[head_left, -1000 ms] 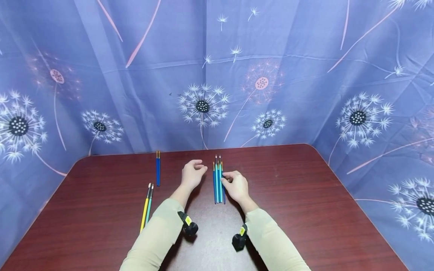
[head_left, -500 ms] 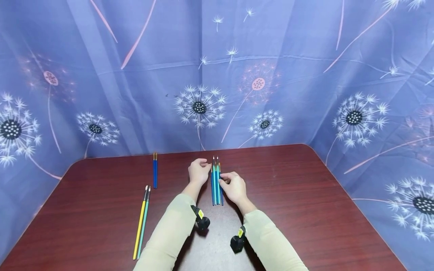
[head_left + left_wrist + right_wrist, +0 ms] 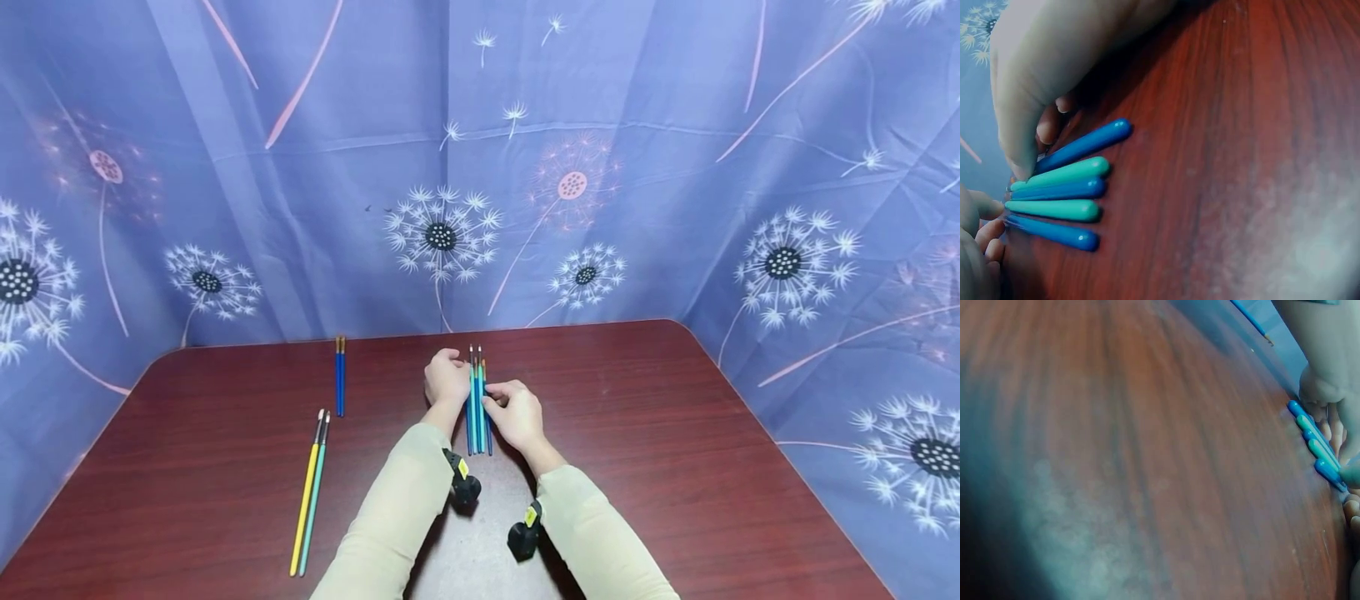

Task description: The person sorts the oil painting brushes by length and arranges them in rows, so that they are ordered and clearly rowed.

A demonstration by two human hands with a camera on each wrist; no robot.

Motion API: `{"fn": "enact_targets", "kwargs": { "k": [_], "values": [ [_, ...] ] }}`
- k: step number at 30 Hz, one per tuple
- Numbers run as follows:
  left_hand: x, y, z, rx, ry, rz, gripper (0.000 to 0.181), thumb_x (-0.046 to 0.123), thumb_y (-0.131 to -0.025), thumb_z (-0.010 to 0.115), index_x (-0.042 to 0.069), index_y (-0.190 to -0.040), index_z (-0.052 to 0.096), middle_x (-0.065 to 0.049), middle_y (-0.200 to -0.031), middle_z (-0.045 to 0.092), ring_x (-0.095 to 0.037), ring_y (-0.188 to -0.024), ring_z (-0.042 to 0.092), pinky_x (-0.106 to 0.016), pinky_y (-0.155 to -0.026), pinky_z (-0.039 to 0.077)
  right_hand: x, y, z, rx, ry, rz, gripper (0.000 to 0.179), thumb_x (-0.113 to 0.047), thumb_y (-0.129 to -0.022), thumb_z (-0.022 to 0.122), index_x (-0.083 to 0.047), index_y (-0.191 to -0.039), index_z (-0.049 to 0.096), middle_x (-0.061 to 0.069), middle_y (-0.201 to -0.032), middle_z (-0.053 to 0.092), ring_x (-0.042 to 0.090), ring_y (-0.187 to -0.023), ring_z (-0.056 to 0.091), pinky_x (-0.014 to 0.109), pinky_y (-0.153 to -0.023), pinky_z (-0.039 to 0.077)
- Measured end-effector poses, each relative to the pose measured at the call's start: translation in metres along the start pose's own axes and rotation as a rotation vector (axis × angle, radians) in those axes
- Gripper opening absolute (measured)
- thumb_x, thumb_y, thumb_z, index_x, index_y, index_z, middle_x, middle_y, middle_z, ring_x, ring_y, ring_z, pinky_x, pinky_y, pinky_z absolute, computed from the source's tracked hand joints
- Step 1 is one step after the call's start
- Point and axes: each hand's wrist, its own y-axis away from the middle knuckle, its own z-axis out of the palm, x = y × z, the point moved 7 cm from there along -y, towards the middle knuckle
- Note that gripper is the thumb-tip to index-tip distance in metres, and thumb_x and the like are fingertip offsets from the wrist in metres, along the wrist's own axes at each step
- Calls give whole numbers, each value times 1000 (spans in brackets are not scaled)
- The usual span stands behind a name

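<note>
Several slim paintbrushes, blue ones alternating with teal ones (image 3: 1066, 210), lie side by side with bristles toward the far edge. My left hand (image 3: 448, 379) is at the row's left side; in the left wrist view its thumb and fingers lie around the outermost blue paintbrush (image 3: 1085, 147). On the opposite side, my right hand (image 3: 519, 417) has its thumb and forefinger at the rightmost blue paintbrush (image 3: 1054, 232). The bristle ends are out of sight in both wrist views. Handle ends fan slightly apart on the tabletop.
Two blue paintbrushes (image 3: 340, 383) lie together near the table's back left. Closer in, a yellow paintbrush (image 3: 303, 508) rests beside a longer teal paintbrush (image 3: 313, 500). Behind the reddish-brown table (image 3: 660, 417) hangs a blue dandelion-print cloth (image 3: 345, 208).
My left hand has moved right, from apart to up against the row of paintbrushes. My right hand stays at the row's right side. The yellow and teal pair is now fully uncovered by the left sleeve.
</note>
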Motion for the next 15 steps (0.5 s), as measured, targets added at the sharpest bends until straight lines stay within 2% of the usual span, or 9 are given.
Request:
{"fn": "enact_targets", "kwargs": {
  "k": [10, 15],
  "values": [
    [4, 1, 2, 21, -63, 27, 24, 18, -86, 66, 12, -109, 67, -2, -92, 74, -24, -88, 67, -40, -79, 52, 1, -1, -1, 10, 5, -9, 21, -19, -82, 70, -9, -101, 74, 2, -86, 67, 15, -74, 64, 32, -69, 50],
    [6, 1, -1, 50, -116, 30, 18, 18, -83, 67, 11, -100, 69, -6, -92, 73, -27, -88, 66, -41, -77, 52, 1, -1, 0, 10, 6, -7, 21, -20, -83, 70, -10, -101, 74, 2, -86, 67, 15, -74, 64, 32, -69, 51]
  ]
}}
